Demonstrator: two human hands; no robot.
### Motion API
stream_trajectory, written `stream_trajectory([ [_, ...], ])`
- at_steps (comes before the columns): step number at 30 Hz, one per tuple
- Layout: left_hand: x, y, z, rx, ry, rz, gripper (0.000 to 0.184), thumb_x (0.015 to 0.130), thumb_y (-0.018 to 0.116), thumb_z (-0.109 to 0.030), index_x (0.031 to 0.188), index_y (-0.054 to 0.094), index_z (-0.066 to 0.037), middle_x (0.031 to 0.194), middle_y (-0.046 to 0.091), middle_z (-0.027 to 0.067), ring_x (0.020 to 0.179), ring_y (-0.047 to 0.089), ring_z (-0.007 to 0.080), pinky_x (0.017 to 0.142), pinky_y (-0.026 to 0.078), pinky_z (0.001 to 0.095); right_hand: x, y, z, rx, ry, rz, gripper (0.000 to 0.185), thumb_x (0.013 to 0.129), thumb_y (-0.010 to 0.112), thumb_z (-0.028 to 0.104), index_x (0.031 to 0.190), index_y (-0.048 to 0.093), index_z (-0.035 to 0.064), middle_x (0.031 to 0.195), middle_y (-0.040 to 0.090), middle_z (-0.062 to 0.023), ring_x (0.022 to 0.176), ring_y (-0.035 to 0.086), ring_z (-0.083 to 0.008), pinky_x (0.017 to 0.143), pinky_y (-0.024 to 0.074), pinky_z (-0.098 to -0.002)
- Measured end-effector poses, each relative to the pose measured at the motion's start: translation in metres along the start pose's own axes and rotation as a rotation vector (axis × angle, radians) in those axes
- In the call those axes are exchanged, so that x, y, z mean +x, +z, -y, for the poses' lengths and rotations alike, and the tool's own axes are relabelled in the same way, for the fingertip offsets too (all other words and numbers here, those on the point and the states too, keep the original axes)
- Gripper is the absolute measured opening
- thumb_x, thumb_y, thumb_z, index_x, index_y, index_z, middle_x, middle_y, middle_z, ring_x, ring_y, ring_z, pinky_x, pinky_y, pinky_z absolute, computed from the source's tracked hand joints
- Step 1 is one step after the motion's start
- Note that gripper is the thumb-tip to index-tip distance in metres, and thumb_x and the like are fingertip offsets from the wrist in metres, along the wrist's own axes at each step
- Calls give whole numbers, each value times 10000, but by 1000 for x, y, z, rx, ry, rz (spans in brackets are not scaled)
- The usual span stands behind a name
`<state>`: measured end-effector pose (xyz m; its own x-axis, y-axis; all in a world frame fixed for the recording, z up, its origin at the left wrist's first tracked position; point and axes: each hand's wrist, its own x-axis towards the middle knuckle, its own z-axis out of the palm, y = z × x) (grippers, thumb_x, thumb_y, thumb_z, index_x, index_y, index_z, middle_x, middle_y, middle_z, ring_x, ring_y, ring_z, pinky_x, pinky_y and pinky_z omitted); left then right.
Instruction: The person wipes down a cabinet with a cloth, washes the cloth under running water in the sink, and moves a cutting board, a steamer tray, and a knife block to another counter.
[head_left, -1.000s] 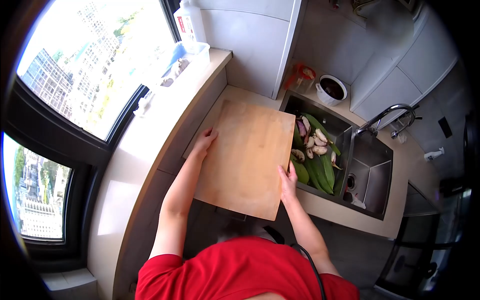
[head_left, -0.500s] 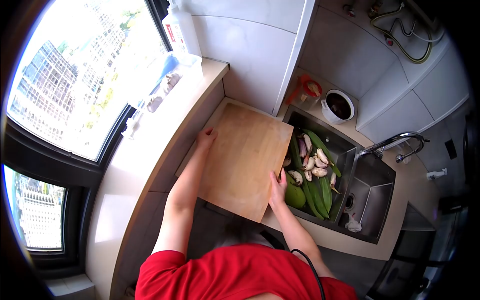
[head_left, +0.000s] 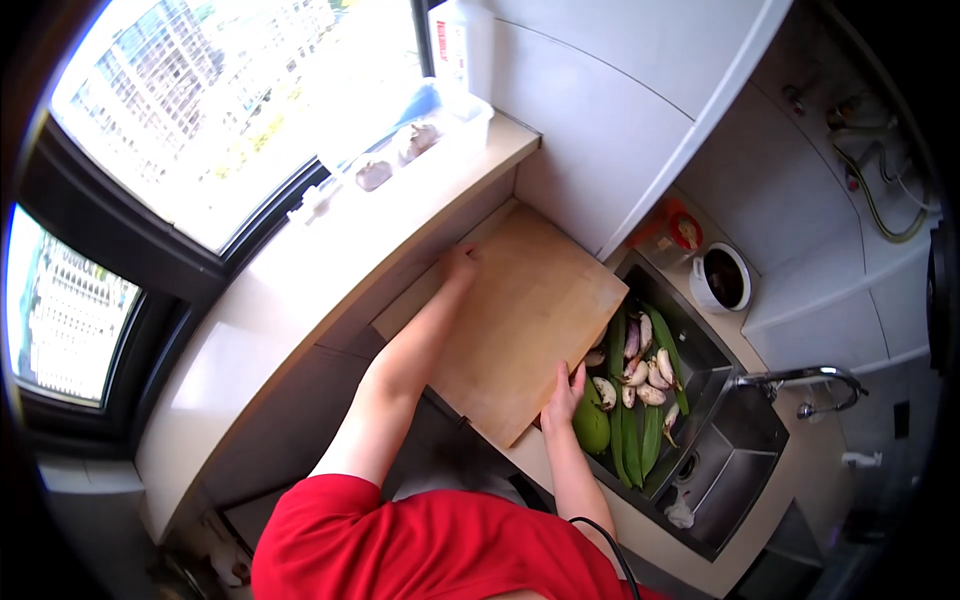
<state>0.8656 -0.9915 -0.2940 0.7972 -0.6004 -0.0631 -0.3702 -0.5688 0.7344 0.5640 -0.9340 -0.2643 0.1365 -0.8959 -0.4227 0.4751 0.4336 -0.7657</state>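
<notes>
A wooden cutting board (head_left: 530, 310) lies on the counter beside the sink, its right edge reaching the sink rim. My left hand (head_left: 460, 262) is curled at the board's far left edge, fingers partly hidden. At the near right edge, my right hand (head_left: 565, 397) grips the board with the thumb on one side and the fingers along the edge. Close to that hand, the sink holds a green rounded vegetable (head_left: 592, 428), long green vegetables (head_left: 651, 440) and several whitish-purple bulbs or stubby vegetables (head_left: 657, 375).
A dark double sink (head_left: 745, 470) with a curved faucet (head_left: 815, 375) is at the right. Behind it stand a white pot (head_left: 722, 278) and a red-lidded jar (head_left: 675, 235). On the windowsill (head_left: 300, 260) a clear container (head_left: 470, 120) holds garlic bulbs (head_left: 415, 140).
My view has turned, so the windowsill and sink sit differently in the picture. Both hands stay at the cutting board's edges, and the board has shifted little, if at all, against the counter.
</notes>
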Motion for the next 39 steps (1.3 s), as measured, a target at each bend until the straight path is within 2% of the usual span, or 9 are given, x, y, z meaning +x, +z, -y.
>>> stream_trajectory([
  [3,31,57,85,-185,49,58,371,814,534,-95,1177,608,-89,1138,629,167,1058,596,280,905,457,379,16,-12,-6,-67,-25,63,513,910,581,77,1372,357,52,1308,487,-85,1135,498,-201,951,424,-337],
  [4,-11,30,49,-532,41,124,413,810,522,-54,1221,560,-68,1215,572,186,1097,548,302,949,425,409,22,-16,-3,-144,-23,19,486,894,584,56,1341,394,50,1292,503,-77,1131,495,-185,961,408,-332],
  [9,-119,-66,8,-537,-121,102,432,838,583,-168,1242,552,-19,1245,571,182,1192,508,250,997,403,349,18,15,58,-636,-491,-3,371,949,492,139,1274,468,-35,1212,527,-119,1095,498,-216,962,393,-344],
  [13,-207,-162,35,-782,-400,92,419,881,601,-239,1243,553,-34,1185,604,125,1126,547,217,963,434,339,11,50,54,-566,-146,446,395,964,456,175,1313,451,-10,1185,537,-98,1048,511,-181,909,396,-298],
  [15,-248,-188,77,-1417,-584,16,435,912,591,-295,1275,522,-66,1162,599,96,1097,553,198,968,432,345,-2,75,30,-526,176,666,424,964,443,195,1335,425,-10,1235,522,-126,1134,487,-204,973,374,-310],
  [19,-343,-277,173,-1889,-410,-574,413,926,562,-283,1278,503,-76,1246,554,151,1155,523,257,1013,401,402,-76,132,-59,-266,803,908,437,973,409,185,1368,387,0,1410,385,-161,1304,372,-237,1094,311,-351],
  [24,-493,-427,238,-1787,-135,-1223,515,937,515,-376,1350,402,-90,1303,490,132,1162,495,271,1017,397,427,-268,203,-157,-274,1240,1034,470,986,388,188,1398,310,-26,1449,315,-197,1354,307,-287,1138,263,-386],
  [32,-658,-570,279,-1632,209,-1818,493,994,394,-347,1402,316,-82,1360,428,178,1181,476,319,1033,404,436,-564,268,-231,-331,1588,1491,479,974,417,186,1396,319,-19,1432,353,-183,1334,353,-266,1109,319,-359],
  [39,-708,-621,323,-1548,106,-2352,601,943,482,-461,1406,322,-113,1410,372,135,1199,451,273,1013,400,379,-761,308,-291,-457,1659,1721,535,975,432,240,1416,270,-15,1430,357,-171,1317,370,-261,1097,322,-363],
])
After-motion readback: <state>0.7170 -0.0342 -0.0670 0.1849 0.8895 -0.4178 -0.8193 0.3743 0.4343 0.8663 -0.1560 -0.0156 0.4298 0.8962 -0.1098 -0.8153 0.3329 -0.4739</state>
